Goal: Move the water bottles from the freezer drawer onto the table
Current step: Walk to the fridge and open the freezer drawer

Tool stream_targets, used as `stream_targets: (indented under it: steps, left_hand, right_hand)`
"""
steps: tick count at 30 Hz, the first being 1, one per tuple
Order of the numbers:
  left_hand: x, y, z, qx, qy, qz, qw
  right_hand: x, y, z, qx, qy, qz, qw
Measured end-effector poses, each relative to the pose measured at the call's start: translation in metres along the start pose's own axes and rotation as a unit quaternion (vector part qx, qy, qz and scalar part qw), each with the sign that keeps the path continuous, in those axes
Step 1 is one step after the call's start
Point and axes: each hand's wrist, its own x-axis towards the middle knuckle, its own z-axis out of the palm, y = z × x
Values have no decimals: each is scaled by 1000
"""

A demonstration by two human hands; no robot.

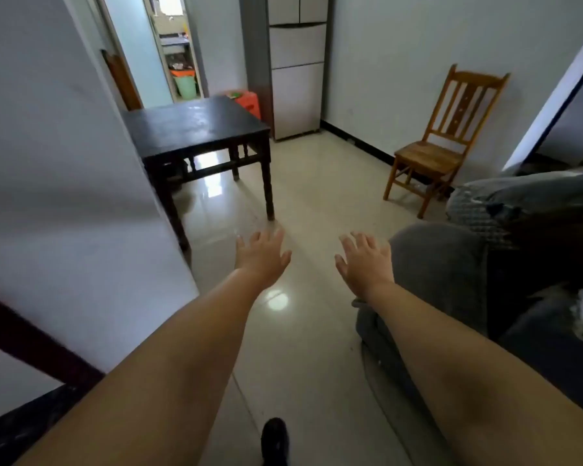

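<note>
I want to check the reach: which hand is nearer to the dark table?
Left. The left hand hangs just short of the dark table, near its front leg; the right hand is farther right, beside the grey sofa.

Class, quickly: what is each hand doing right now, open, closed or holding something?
Left hand: open, fingers spread, holding nothing.
Right hand: open, fingers spread, holding nothing.

head view only | worn at head height, facing forward and down along the tiled floor (303, 203) | hands (261, 255) near, in lower frame | desk (196, 124) mid-distance left | fridge (297, 82) far, at back wall
</note>
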Motion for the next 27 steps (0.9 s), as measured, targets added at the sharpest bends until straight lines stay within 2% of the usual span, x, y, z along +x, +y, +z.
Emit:
stream_targets:
  steps: [3,10,14,21,27]
  left_hand:
    - [43,-8,12,-12,-15,-18,1000]
    - [175,-36,17,-21,-58,-5,998]
    - [256,-57,10,-23,-56,-10,998]
    - [397,-61,1,-14,-52,10,998]
    - [541,-42,0,-15,-45,9,999]
  right_hand:
    - [45,0,13,1,-1,3,1000]
    - [182,-7,30,-1,-31,15,999]
    - [255,-5,29,1,-33,29,999]
    - [389,34,25,-20,-18,50,998]
    - [529,79,29,-40,-8,33,999]
